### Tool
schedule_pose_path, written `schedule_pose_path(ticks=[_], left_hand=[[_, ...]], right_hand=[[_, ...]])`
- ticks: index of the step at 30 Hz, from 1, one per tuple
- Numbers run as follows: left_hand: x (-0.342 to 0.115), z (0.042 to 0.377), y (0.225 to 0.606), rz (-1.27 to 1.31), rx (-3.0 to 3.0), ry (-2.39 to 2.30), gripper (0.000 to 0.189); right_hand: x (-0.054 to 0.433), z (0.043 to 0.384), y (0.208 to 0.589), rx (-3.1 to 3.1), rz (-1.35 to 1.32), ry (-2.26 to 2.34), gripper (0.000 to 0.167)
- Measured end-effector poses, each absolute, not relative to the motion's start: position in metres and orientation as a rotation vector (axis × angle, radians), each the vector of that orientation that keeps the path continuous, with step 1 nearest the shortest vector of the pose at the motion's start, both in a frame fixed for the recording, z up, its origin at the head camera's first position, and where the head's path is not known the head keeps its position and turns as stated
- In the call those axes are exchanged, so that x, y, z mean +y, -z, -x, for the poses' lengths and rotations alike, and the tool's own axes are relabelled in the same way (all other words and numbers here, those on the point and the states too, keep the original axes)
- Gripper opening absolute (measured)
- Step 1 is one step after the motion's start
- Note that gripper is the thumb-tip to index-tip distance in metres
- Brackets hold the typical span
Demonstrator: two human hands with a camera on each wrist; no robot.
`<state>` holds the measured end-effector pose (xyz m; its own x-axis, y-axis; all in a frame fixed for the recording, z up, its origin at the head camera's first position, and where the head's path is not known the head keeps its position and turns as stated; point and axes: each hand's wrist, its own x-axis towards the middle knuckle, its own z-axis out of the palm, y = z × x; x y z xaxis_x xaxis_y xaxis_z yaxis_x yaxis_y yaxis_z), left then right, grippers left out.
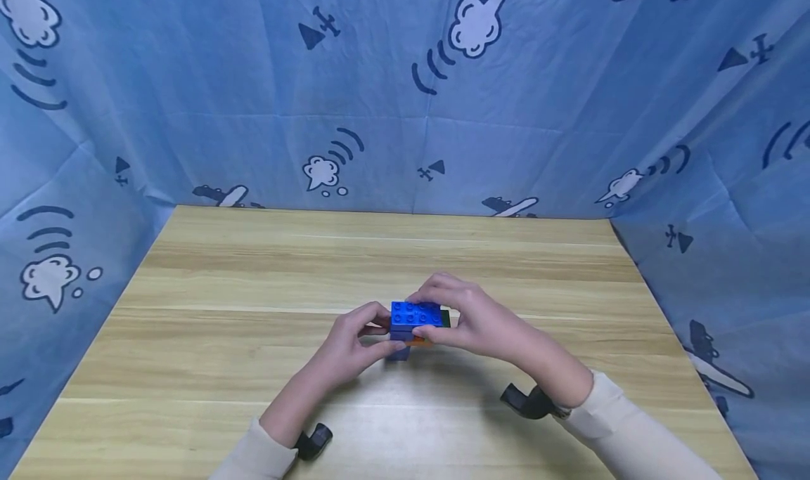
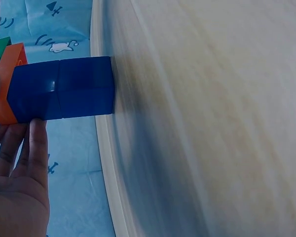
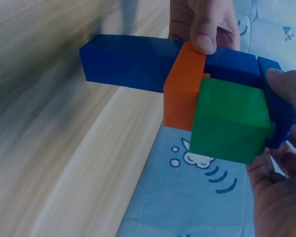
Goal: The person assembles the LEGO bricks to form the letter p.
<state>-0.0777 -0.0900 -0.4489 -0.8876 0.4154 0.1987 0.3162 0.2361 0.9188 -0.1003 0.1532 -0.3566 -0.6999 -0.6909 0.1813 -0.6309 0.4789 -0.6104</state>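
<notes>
A structure of toy building bricks stands at the table's middle, between both hands. Two dark blue blocks (image 2: pixel 74 91) form its lower column, set on the tabletop. Above them a thin orange brick (image 3: pixel 180 96) reaches out sideways, carrying a green block (image 3: pixel 229 121) beside another blue block (image 3: pixel 234 66). A studded blue brick (image 1: pixel 408 315) lies across the top. My left hand (image 1: pixel 348 343) grips the structure from the left, its thumb around the orange brick's level. From the right, my right hand (image 1: pixel 477 318) pinches the top blue brick between thumb and fingers.
The wooden table (image 1: pixel 253 269) spreads around the hands. Behind it and along both sides hangs a blue patterned cloth (image 1: pixel 380 79). Black wrist mounts (image 1: pixel 528 401) sit by the light sleeves (image 1: pixel 620 417).
</notes>
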Motion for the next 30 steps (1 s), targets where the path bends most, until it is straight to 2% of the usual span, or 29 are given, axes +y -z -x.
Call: schedule_pose_path(ticks=[30], left_hand=[[-0.090, 0.079, 0.452, -0.726, 2.402, -1.762, 0.025]], right_hand=[[0.152, 0.095, 0.369, 2.658, 1.107, 1.119, 0.034]])
